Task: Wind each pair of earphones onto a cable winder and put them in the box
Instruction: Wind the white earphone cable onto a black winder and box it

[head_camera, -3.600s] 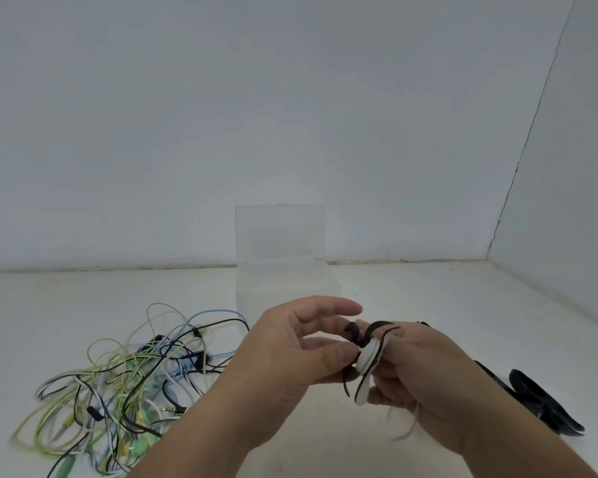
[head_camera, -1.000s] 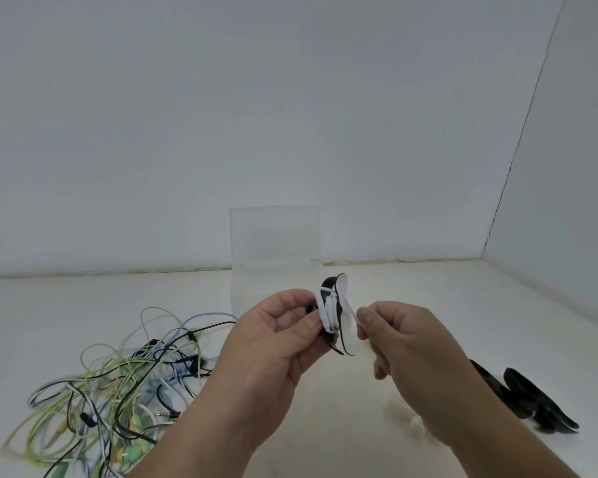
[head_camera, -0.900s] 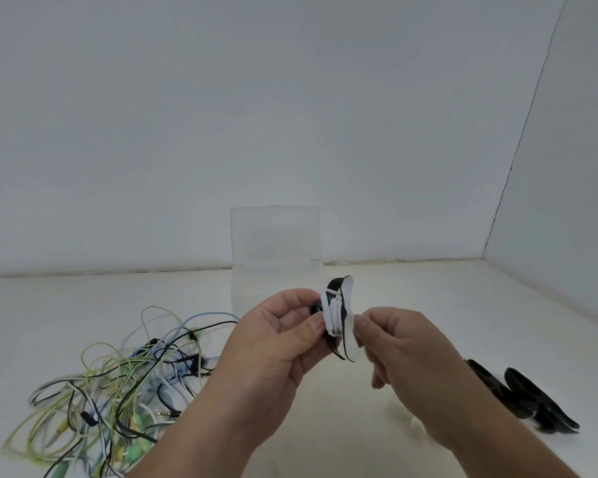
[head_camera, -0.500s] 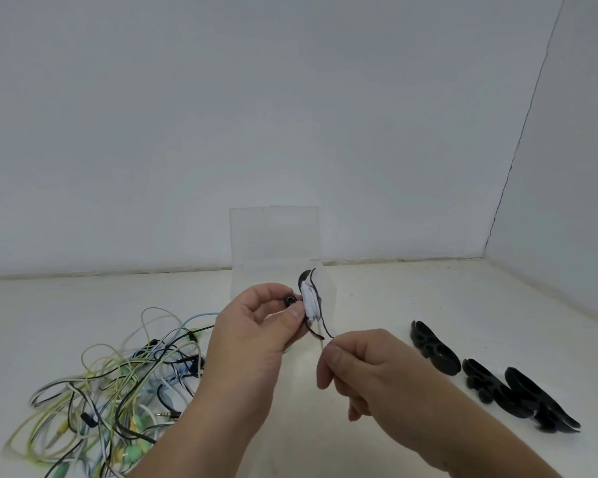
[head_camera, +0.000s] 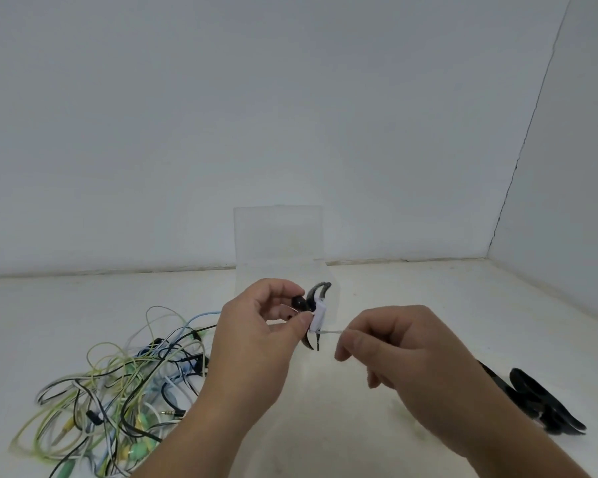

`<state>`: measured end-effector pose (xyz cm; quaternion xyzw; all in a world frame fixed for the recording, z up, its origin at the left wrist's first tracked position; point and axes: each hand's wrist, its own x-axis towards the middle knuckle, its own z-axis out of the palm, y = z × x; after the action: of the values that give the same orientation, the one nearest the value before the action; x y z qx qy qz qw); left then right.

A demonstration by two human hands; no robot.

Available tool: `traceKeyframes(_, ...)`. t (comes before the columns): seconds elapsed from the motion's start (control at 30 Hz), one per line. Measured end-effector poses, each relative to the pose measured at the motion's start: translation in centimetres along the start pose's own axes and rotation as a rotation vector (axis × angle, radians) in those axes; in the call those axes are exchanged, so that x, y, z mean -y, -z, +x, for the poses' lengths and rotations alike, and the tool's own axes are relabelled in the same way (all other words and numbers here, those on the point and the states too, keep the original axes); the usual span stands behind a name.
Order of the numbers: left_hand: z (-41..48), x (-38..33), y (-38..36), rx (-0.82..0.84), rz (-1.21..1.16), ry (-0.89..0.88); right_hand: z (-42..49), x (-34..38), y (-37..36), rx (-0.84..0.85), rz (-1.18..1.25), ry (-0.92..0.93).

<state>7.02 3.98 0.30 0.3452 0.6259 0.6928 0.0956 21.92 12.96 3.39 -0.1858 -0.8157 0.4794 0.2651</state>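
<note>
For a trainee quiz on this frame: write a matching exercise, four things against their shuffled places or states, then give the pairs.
Things:
1. cable winder
2. loose cable end
3. tangled earphones
4. clear box
Places:
A. on the table, left
B. pinched by the right hand
C. behind the hands, lid upright
D. gripped by the left hand
Pairs: 1-D; 2-B; 3-A; 4-C

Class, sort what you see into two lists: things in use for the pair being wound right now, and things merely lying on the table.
In use:
left hand, gripping the cable winder
white cable wound on it
right hand, pinching its loose end

Lying about:
tangled earphones
spare black winders
open clear box
</note>
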Motion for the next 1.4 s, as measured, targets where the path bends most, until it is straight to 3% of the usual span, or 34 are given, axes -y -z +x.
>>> traceKeyframes(0.07,-0.2,-0.1,-0.2,0.053,0.058,-0.009,-0.2,0.4,-0.2,0.035,0.044,0.045)
traceKeyframes(0.17,-0.4,-0.2,-0.4,0.191,0.051,0.033,0.1,0.2,0.2,-0.080,0.065,0.082)
traceKeyframes(0.3,-0.4,-0.1,-0.5,0.372,-0.173,0.103,0.5,-0.7,1.0,-0.355,-0.114,0.066)
traceKeyframes(0.4,-0.4,-0.1,-0.3,0.445,-0.306,0.125,0.7,-0.7,0.8,-0.407,-0.155,0.062)
traceKeyframes(0.73,-0.6,-0.3,-0.1,0.490,-0.383,0.165,0.9,-1.3,0.7,-0.377,-0.077,-0.016)
traceKeyframes(1.0,-0.9,-0.6,-0.7,0.439,-0.568,0.245,1.1,-1.4,0.4,-0.198,0.083,-0.224)
traceKeyframes(1.2,-1.0,-0.3,-1.2,0.310,-0.664,0.295,1.1,-1.5,0.1,-0.128,0.134,-0.267)
traceKeyframes(1.4,-1.0,-0.3,-1.3,0.353,-0.772,0.321,1.0,-1.4,0.3,-0.121,0.145,-0.258)
